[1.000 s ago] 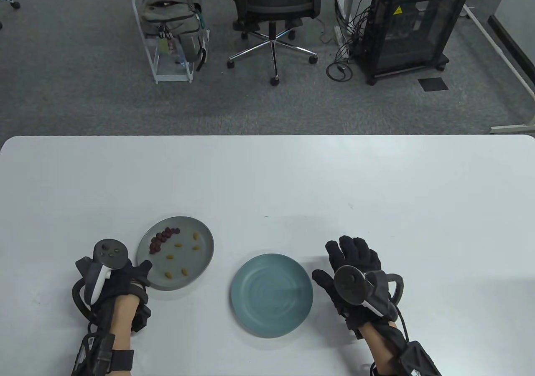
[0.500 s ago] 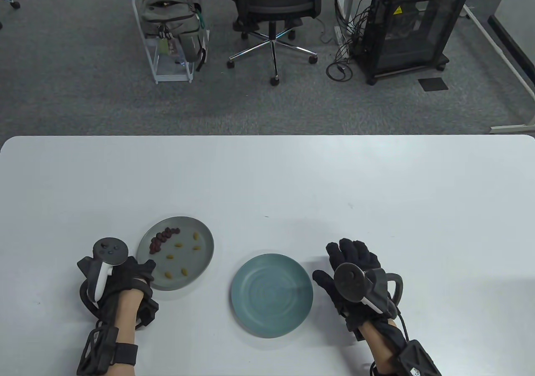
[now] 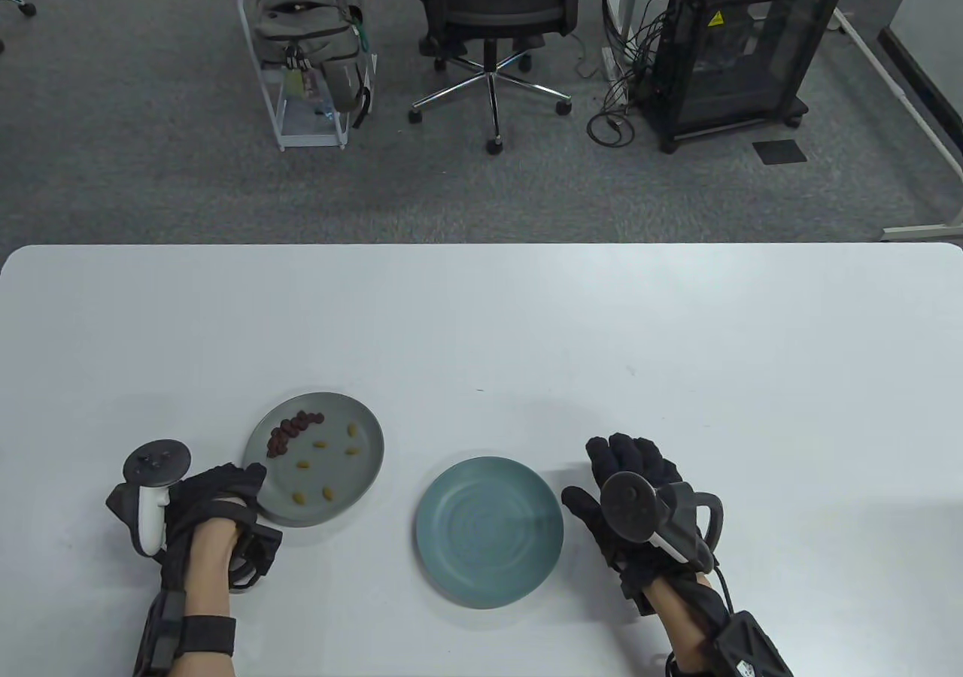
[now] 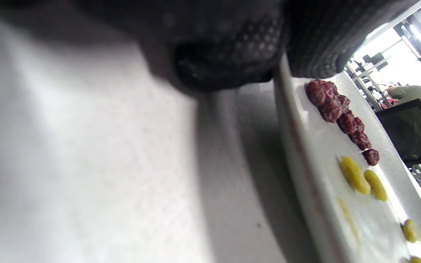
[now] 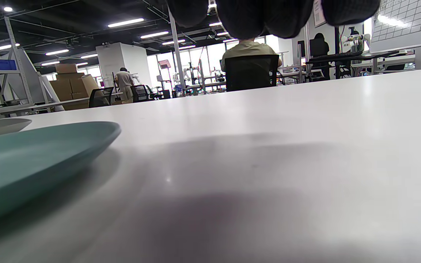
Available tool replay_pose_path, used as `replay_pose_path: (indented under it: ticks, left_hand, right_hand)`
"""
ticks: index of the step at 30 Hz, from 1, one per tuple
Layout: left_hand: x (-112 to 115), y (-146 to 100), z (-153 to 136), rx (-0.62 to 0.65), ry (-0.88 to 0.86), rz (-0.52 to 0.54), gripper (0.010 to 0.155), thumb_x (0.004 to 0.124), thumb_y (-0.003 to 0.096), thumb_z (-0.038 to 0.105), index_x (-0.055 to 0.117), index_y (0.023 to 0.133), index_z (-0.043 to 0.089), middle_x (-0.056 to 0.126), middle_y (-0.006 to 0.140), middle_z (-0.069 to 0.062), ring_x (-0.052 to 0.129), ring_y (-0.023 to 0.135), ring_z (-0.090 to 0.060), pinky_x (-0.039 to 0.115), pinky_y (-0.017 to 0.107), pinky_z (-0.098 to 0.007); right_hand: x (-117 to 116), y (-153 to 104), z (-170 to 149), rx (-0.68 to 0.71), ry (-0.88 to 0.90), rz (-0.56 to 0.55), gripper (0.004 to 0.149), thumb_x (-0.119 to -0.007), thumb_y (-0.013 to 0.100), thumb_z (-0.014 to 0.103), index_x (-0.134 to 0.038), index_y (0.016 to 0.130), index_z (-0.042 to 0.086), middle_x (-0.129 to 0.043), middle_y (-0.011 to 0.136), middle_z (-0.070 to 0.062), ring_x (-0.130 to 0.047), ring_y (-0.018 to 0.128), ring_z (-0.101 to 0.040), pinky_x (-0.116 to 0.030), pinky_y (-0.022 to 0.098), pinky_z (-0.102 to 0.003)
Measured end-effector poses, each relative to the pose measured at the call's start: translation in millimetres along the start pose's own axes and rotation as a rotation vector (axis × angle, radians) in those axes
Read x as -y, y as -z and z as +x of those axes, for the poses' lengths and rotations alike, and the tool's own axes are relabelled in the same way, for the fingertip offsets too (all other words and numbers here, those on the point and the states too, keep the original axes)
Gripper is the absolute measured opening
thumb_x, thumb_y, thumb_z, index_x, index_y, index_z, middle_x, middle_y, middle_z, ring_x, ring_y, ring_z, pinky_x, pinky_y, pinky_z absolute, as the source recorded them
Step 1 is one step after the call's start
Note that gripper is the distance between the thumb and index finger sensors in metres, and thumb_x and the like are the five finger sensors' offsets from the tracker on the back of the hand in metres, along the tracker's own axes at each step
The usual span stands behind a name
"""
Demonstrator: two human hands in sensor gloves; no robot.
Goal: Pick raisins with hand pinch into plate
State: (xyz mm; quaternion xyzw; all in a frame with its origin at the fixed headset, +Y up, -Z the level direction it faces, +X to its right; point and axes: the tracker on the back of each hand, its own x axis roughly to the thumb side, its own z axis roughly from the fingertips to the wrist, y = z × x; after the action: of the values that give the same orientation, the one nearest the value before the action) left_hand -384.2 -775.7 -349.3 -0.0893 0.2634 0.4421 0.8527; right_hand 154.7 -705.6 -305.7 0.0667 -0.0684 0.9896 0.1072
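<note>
Raisins (image 3: 293,430) lie on the grey plate (image 3: 369,466) at lower left, whose rim the left hand (image 3: 218,493) grips, while the right hand (image 3: 628,474) rests released beside the teal plate (image 3: 489,530).

Two plates side by side on the surface (image 3: 481,316), near its front edge.
The plate holding the raisins (image 3: 290,432) lay left of the bare plate (image 3: 489,530); the left hand (image 3: 214,493) sat at the left plate's (image 3: 369,451) near-left rim, the right hand (image 3: 636,485) just right of the bare plate.
</note>
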Motion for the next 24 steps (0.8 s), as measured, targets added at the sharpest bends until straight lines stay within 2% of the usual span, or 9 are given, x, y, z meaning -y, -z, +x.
replay_pose_path:
  ticks: [4, 12, 18, 24]
  left_hand:
    - [1.0, -0.4, 1.9, 0.019, 0.017, 0.001, 0.045, 0.084, 0.0475, 0.039, 0.086, 0.074, 0.003, 0.1, 0.042, -0.007, 0.096, 0.005, -0.008, 0.085, 0.01, -0.039]
    - [-0.4, -5.0, 6.6, 0.079, -0.085, -0.023, 0.044, 0.084, 0.0476, 0.038, 0.087, 0.072, 0.002, 0.099, 0.04, -0.008, 0.095, 0.003, -0.008, 0.085, 0.01, -0.039]
    - [-3.2, -21.8, 24.3, 0.146, -0.096, -0.002, 0.043, 0.085, 0.0472, 0.038, 0.088, 0.07, 0.002, 0.1, 0.037, -0.008, 0.095, 0.001, -0.007, 0.086, 0.008, -0.039]
    - [8.3, -39.7, 46.9, 0.199, -0.107, -0.037, 0.043, 0.085, 0.0471, 0.038, 0.089, 0.07, 0.002, 0.1, 0.036, -0.008, 0.094, 0.0, -0.006, 0.086, 0.007, -0.038]
  right_hand:
    - [-1.6, 0.6, 0.1, 0.0, 0.004, 0.002, 0.08, -0.055, 0.041, 0.07, -0.047, 0.106, 0.024, -0.057, 0.113, -0.016, -0.06, 0.101, -0.049, -0.061, 0.069, -0.065]
    - [-3.6, 1.2, -0.9, -0.007, 0.019, 0.018, 0.08, -0.055, 0.041, 0.07, -0.046, 0.106, 0.024, -0.057, 0.113, -0.017, -0.062, 0.1, -0.049, -0.062, 0.069, -0.064]
    - [-2.4, 1.8, -1.0, -0.005, 0.031, 0.012, 0.081, -0.055, 0.041, 0.07, -0.046, 0.106, 0.024, -0.058, 0.113, -0.017, -0.064, 0.099, -0.049, -0.063, 0.068, -0.064]
    - [2.5, 1.6, -1.8, -0.006, 0.078, -0.007, 0.08, -0.055, 0.041, 0.07, -0.047, 0.106, 0.023, -0.06, 0.111, -0.018, -0.073, 0.094, -0.045, -0.072, 0.063, -0.059]
